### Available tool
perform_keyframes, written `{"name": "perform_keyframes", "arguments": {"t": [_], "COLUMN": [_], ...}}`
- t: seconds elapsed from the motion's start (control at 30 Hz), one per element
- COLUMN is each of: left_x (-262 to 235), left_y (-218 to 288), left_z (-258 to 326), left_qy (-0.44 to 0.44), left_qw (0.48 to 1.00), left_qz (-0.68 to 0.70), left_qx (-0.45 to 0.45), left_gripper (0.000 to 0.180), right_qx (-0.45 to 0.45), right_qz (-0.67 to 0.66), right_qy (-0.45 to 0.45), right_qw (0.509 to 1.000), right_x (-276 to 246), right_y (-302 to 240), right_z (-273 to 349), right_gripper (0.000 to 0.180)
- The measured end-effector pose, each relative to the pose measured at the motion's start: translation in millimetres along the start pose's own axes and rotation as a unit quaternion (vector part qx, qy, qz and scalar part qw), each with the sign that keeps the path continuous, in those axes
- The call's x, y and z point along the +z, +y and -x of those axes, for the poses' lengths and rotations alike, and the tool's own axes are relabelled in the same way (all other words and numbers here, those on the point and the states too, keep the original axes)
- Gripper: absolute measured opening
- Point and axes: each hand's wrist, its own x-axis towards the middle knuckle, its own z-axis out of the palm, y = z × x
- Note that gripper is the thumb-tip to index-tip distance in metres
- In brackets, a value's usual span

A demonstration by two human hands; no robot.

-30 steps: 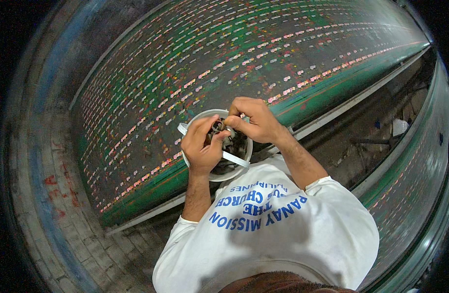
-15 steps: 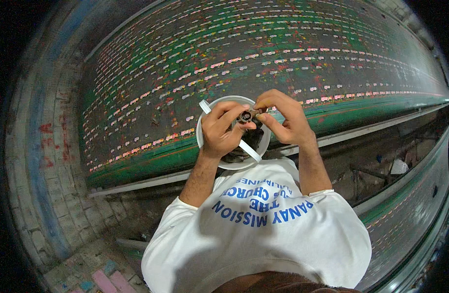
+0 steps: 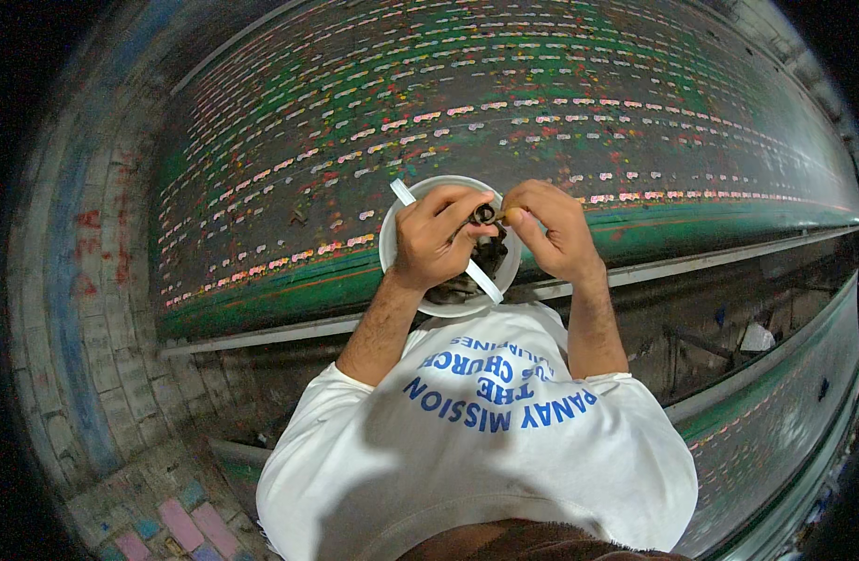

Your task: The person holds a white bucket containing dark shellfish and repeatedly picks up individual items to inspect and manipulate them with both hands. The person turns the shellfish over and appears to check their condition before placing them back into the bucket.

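Note:
A short dark tube with a round opening (image 3: pixel 483 214) is pinched between the thumb and fingers of my left hand (image 3: pixel 431 241). My right hand (image 3: pixel 555 227) is closed just beside it, thumb and fingertips meeting at the tube's right edge around a small brownish bit too unclear to name. Both hands are over a white bucket (image 3: pixel 388 236), close to its rim. Dark lumpy pieces (image 3: pixel 490 254) lie inside it, partly covered by my hands. A flat white strip (image 3: pixel 483 280), apparently the bucket's handle, slants across the opening and passes behind my left hand.
Beyond the bucket stretches a long green and dark-grey table (image 3: pixel 336 206) with rows of small pink and white marks. Its pale edge rail (image 3: pixel 635 274) runs past the bucket. A second similar table (image 3: pixel 775 439) stands at lower right; block paving (image 3: pixel 83 374) lies on the left.
My right fingers have drawn lower and closer together at the tube's edge. The tube has shifted slightly right and up. My left hand keeps its hold, and the view has tilted a little.

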Motion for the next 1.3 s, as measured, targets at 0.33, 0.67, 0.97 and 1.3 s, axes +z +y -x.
{"name": "perform_keyframes", "arguments": {"t": [0.33, 0.67, 0.97, 1.3], "left_x": [-1.9, -3.9, -0.6, -25.9], "left_y": [-2.2, -6.6, -12.8, -1.6], "left_z": [-0.2, 6.2, 12.0, 37.1], "left_qy": [0.012, 0.04, -0.029, 0.066], "left_qw": [1.0, 0.999, 0.996, 0.981], "left_qz": [-0.013, 0.021, 0.074, 0.138], "left_qx": [0.017, 0.016, 0.052, 0.118], "left_gripper": [0.038, 0.04, 0.044, 0.053], "right_qx": [0.013, 0.094, 0.121, 0.21], "right_qz": [-0.062, -0.066, 0.224, 0.198], "right_qy": [0.021, 0.107, -0.035, -0.014], "right_qw": [0.998, 0.988, 0.966, 0.957], "right_x": [0.4, -4.3, 66.2, 58.0], "right_y": [-5.6, 41.4, 175.4, 128.6], "right_z": [-1.2, -31.1, -53.6, -30.0], "right_gripper": [0.018, 0.018, 0.017, 0.035]}}
